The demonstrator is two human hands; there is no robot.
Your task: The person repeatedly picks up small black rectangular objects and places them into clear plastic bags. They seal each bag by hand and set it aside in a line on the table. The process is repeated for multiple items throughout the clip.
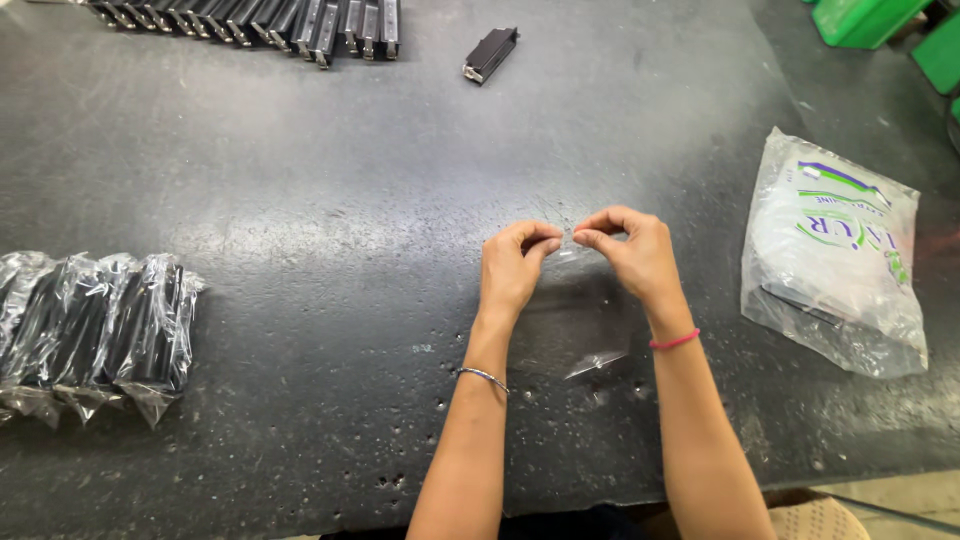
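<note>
The dark grey, scuffed worktop (330, 200) fills almost the whole view, with its near edge running along the bottom and a strip of pale floor showing past it at the lower right. Most of its middle lies bare, so there is open room on every side of the hands.

Both forearms reach up from the bottom edge and converge near the centre. The left hand (512, 272), with a thin silver bangle (484, 377) on its wrist, is curled with thumb and forefinger pinched together on the top edge of a small clear plastic bag (585, 320). The right hand (632, 255), with a pink band (674, 341) at the wrist, mirrors it, its thumb and forefinger pinched on the same edge just beside the left fingertips. The other fingers of both hands are loosely folded in. The bag hangs down from the pinch between the two wrists, just above the worktop (it is so transparent that only its creases and a bright fold near the bottom show), and I cannot tell whether anything is inside it.

To the right, well apart from the hands, lies a large crumpled white plastic pack (832, 255) with coloured print. At the left edge sits a bundle of black parts wrapped in clear bags (95, 330), side by side. Along the far edge runs a row of bare black and metal parts (260, 20), and one loose black rectangular part (490, 53) lies alone nearby. Green crates (870, 18) show at the top right corner.
</note>
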